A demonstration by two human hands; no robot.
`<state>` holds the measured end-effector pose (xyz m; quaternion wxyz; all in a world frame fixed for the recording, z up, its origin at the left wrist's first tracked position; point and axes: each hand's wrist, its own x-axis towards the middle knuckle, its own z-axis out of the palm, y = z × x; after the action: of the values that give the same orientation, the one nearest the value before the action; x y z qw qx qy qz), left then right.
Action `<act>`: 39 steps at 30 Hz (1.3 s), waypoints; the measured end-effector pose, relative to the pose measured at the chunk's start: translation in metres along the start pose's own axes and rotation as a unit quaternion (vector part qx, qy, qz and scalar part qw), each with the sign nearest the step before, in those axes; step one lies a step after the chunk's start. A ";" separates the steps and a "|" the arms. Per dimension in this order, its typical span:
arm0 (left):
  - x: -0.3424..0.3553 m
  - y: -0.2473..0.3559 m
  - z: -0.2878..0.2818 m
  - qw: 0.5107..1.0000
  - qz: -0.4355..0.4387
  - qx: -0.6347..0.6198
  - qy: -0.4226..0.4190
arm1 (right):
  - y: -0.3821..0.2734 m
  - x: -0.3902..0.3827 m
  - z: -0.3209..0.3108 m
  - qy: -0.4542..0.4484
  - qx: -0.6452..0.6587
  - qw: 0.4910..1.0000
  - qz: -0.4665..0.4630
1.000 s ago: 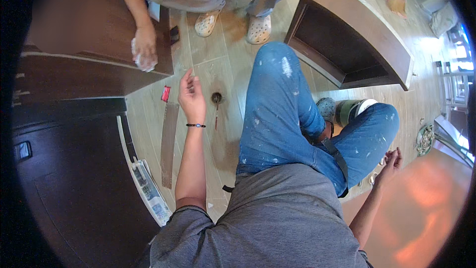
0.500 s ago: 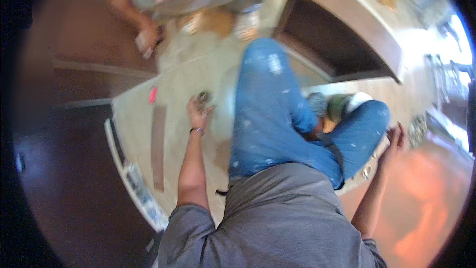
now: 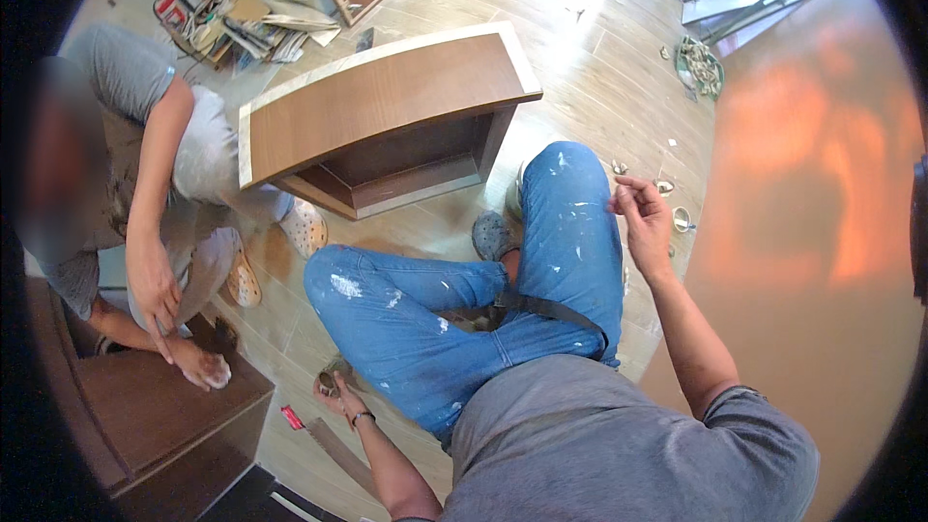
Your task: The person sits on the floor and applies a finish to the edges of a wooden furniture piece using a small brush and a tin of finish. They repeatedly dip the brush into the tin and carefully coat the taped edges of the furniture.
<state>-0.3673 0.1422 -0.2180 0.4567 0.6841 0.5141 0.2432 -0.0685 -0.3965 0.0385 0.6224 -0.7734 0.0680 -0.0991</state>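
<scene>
My left hand [image 3: 340, 400] is low beside my left knee, its fingers curled round a small brownish ring-shaped roll [image 3: 329, 385]. A long thin brown strip [image 3: 340, 456] and a small red item [image 3: 291, 418] lie on the floor by that hand. My right hand [image 3: 646, 220] is raised beside my right knee, with thumb and fingers pinched together. Whatever sits between those fingertips, if anything, is too small to make out. Just right of it, a pale ring-shaped curl [image 3: 683, 219] and several small scraps [image 3: 664, 188] rest on the floor.
Ahead stands a brown curved-top cabinet [image 3: 387, 126] with pale edges. At left, a co-worker's hand [image 3: 205, 369] presses a white pad on a brown cabinet [image 3: 184, 416]. A large glossy panel [image 3: 773, 329] lies right; a basket of scraps [image 3: 698, 68] sits beyond.
The view has swung rightward, so the cabinet and co-worker appear farther left. My right hand has come up beside my right knee and pinched. My left hand keeps the roll.
</scene>
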 end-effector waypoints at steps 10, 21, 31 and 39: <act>-0.030 0.264 -0.052 0.979 0.203 -0.021 0.005 | -0.053 -0.034 0.124 -0.254 -0.061 0.941 -0.216; -0.063 0.437 0.003 0.886 0.414 -0.118 -0.170 | -0.073 -0.046 0.115 -0.277 -0.035 0.924 -0.262; -0.123 0.437 0.074 0.800 0.448 0.020 -0.399 | -0.099 -0.070 0.108 -0.250 -0.133 0.924 -0.259; -0.131 0.430 0.074 0.749 0.483 0.026 -0.454 | -0.099 -0.073 0.128 -0.309 -0.131 0.916 -0.220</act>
<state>-0.1473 -0.0299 0.1422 0.4399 0.8826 -0.1463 0.0784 -0.1103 -0.2368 0.1042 0.4682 -0.8355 -0.2871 0.0206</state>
